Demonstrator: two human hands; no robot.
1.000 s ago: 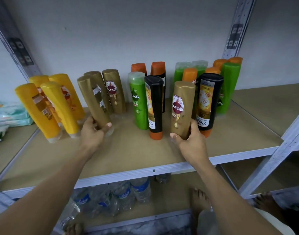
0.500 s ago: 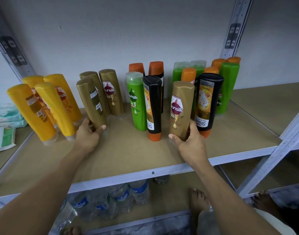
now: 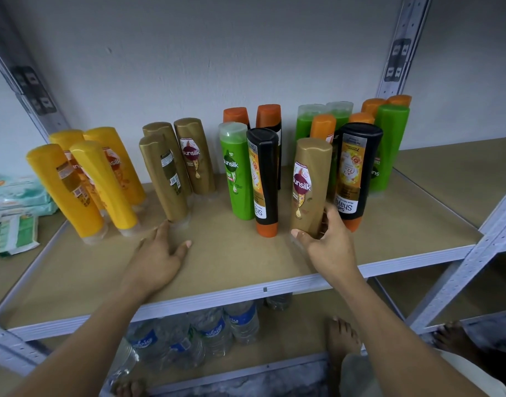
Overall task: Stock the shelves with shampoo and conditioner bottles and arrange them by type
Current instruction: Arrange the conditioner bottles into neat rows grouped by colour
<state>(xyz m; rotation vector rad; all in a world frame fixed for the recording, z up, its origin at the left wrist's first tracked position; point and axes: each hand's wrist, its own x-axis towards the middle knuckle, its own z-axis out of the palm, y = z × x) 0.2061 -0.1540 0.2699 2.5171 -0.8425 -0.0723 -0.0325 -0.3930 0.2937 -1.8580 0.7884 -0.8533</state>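
On a tan shelf (image 3: 246,262) framed in pale metal, seen from above by a head-worn camera, shampoo and conditioner bottles stand on their caps in colour groups against a grey wall. At far left are four yellow bottles (image 3: 82,184), leaning left. Next to them stand three gold bottles (image 3: 163,179), two turned so their back labels show. Mid-shelf, a green Sunsilk bottle (image 3: 237,173) stands just beside a black bottle (image 3: 263,179) with an orange cap, and two orange-topped bottles (image 3: 267,116) stand behind them. The right hand (image 3: 329,245) holds a fourth gold Sunsilk bottle (image 3: 310,184) low on its body, its grip curled round it with the thumb in front and the fingers wrapped behind; this bottle is upright near the front of the shelf, apart from the other gold ones, just beside a second black bottle (image 3: 358,167). Behind that is a mixed cluster of green and orange bottles (image 3: 391,144). The left hand (image 3: 157,259) lies over the shelf with its grip spread and holding nothing, one fingertip by the base of the nearest gold bottle; contact cannot be judged. Pale green packets (image 3: 14,224) lie on the neighbouring shelf at left. Clear water bottles (image 3: 217,328) lie on the shelf below, and bare feet (image 3: 340,339) show on the floor.
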